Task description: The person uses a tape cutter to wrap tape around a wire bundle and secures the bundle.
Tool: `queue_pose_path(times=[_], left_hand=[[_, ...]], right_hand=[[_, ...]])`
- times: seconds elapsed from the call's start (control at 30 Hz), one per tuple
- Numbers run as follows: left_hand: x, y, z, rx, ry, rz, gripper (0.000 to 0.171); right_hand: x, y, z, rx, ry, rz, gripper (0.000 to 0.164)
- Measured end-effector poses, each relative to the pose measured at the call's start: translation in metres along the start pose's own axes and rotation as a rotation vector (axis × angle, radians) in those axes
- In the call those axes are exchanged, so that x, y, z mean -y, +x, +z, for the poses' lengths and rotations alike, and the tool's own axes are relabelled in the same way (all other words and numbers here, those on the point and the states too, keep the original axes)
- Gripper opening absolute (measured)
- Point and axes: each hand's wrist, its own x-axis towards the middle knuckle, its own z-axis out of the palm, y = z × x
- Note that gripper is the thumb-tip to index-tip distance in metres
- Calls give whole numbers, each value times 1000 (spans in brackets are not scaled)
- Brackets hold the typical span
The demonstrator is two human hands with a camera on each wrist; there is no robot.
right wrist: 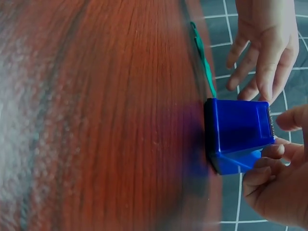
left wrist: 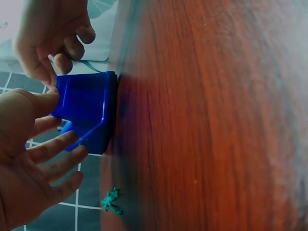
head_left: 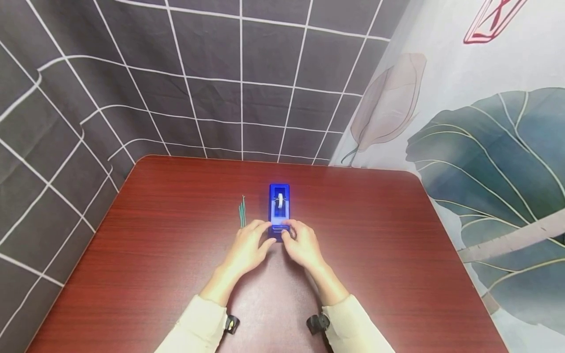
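"What's nearest to you?"

"My pale sleeves (head_left: pixel 196 323), with a small black device (head_left: pixel 231 323) at each wrist."

"And past those, your grips?"

"My left grip (head_left: pixel 249 247) is fairly wide, its fingers loosely straight and spread beside the blue tape dispenser (head_left: pixel 279 218), thumb tip at the near end. My right grip (head_left: pixel 303 245) is on the other side, fingers bent, thumb close to the toothed edge (right wrist: pixel 271 122). Whether it pinches any tape there, I can't tell."

"So the dispenser is where, exactly?"

"Between my two grips, upright on the reddish-brown desk (head_left: pixel 375 220), with its toothed end toward me. Farther back in it sits a narrow white roll (head_left: pixel 280 200), standing on its rim."

"What lies next to it?"

"Some thin green ties (head_left: pixel 242 214), on the desk to the dispenser's left and apart from it, just beyond my left grip."

"And behind the desk?"

"A dark gray curtain (head_left: pixel 212 54) with white grid lines. To the right hangs a white cloth (head_left: pixel 450 63), printed with a big blue-green leaf and a smaller pinkish one."
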Motion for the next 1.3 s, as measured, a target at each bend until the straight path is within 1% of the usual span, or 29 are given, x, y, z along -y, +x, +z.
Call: queue_pose_path(times=[0.17, 0.37, 0.53, 0.67, 0.77, 0.83, 0.9, 1.0, 1.17, 1.3], left_hand=[[1, 3, 3, -4, 10, 14, 40], [1, 6, 4, -17, 13, 41, 37], [1, 9, 5, -23, 0, 34, 32], [0, 11, 6, -41, -8, 18, 28], [-1, 12, 6, -51, -10, 5, 26], [-1, 13, 6, -56, -7, -4, 26], [-1, 13, 6, -61, -7, -11, 26], [-1, 14, 6, -71, -7, -16, 26], [0, 15, 8, -78, 7, -10, 25], [1, 14, 9, -82, 23, -3, 25]], right_hand=[[1, 1, 0, 3, 98, 24, 26], [2, 2, -1, 24, 213, 118, 27], [3, 4, -1, 40, 333, 198, 27], [3, 7, 1, 44, 482, 313, 26], [3, 8, 1, 56, 640, 396, 26], [4, 9, 1, 66, 730, 440, 26], [6, 11, 1, 76, 785, 475, 25], [6, 12, 1, 83, 849, 512, 25], [7, 14, 1, 76, 937, 542, 21], [11, 15, 1, 63, 960, 549, 18]])
